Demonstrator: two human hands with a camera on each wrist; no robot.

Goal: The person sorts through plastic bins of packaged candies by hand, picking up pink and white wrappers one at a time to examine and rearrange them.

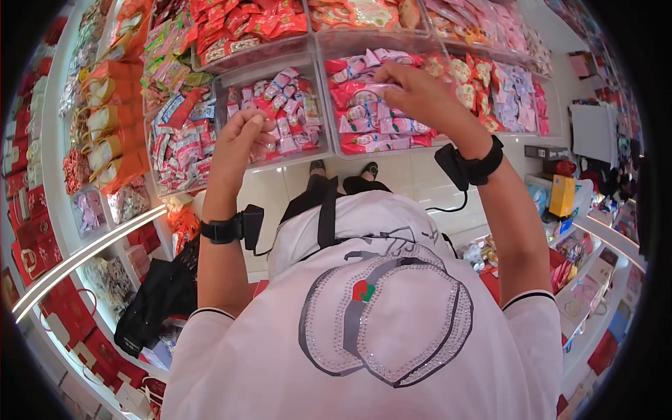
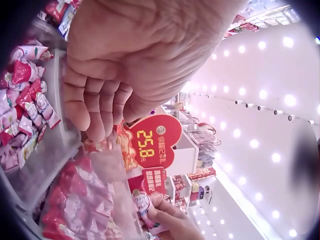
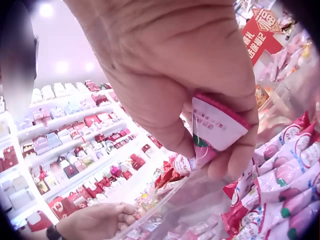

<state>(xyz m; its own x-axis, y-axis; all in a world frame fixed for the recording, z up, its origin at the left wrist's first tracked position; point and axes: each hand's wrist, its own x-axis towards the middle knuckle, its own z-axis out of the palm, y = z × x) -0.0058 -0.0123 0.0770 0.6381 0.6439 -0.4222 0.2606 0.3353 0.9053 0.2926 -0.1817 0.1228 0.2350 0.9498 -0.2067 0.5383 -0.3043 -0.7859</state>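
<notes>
My right hand (image 1: 423,94) is over a clear bin where pink wrapped sweets (image 1: 374,119) lie in rows. Between thumb and fingers it pinches one pink-and-white wrapped sweet (image 3: 217,122), its crimped end facing the camera. Over the neighbouring bin, my left hand (image 1: 243,143) hangs with loosely bent fingers and holds nothing. Smaller pink and red sweets (image 1: 290,115) lie jumbled in that bin below it. The left wrist view shows the left hand's fingers (image 2: 102,100) side by side, with the right hand (image 2: 175,220) and its sweet beyond.
Clear bin walls (image 1: 318,84) separate the sweets. Red packets (image 1: 248,28) fill a bin farther back, and orange bags (image 1: 115,126) stand at the left. A red heart-shaped price sign (image 2: 155,142) rises behind the bins. Shelves of boxes and bags (image 3: 80,165) line the wall.
</notes>
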